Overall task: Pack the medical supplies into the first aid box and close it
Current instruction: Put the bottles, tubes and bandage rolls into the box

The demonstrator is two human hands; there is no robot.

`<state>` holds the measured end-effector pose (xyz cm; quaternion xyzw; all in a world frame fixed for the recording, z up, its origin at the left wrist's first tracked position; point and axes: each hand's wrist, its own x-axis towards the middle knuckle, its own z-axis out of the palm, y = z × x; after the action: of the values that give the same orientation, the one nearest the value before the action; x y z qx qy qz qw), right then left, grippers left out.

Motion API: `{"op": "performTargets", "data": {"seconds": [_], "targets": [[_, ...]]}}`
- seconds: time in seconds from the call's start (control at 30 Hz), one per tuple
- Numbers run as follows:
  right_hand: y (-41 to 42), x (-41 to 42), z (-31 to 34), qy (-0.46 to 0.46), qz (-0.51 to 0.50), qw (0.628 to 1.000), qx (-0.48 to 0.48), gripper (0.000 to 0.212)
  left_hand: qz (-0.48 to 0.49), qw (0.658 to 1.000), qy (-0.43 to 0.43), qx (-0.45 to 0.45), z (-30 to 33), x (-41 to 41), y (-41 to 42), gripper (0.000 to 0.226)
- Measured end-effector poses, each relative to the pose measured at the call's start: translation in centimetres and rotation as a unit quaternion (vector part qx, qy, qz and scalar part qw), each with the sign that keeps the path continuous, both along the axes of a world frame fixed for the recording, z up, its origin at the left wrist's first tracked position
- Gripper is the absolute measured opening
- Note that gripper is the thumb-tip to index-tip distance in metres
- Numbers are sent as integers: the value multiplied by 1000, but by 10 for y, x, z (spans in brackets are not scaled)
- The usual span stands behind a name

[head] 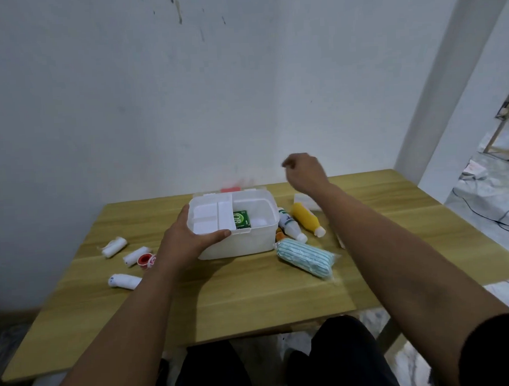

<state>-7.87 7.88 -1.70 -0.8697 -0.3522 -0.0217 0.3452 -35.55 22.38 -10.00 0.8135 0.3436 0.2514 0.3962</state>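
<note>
The wooden table [252, 295] fills mid-frame; the white first aid box [243, 240] sits open at its centre, my left hand [185, 239] gripping its near-left corner; my right hand [305, 173] hovers above, fingers curled, holding nothing; the striped packet [305, 257] lies lower right of the box.

green packet [241, 218] in the box — print blurred, unreadable.
</note>
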Motion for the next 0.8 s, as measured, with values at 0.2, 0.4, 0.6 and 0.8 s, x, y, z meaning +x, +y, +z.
{"op": "performTargets", "data": {"seconds": [0.2,0.4,0.6,0.8], "targets": [[-47,71,-56,53,-13,956,-287,64,7,1000,-24,-7,3,-1,-4,110],[-61,81,-71,-7,-29,950,-310,66,9,1000,-13,-5,1,-1,-2,118],[-41,66,-9,-20,-6,983,-180,49,2,1000,-22,-14,1,-1,-4,115],[-13,13,62,133,139,978,-82,46,-5,1000,-24,-10,1,0,-3,116]]}}
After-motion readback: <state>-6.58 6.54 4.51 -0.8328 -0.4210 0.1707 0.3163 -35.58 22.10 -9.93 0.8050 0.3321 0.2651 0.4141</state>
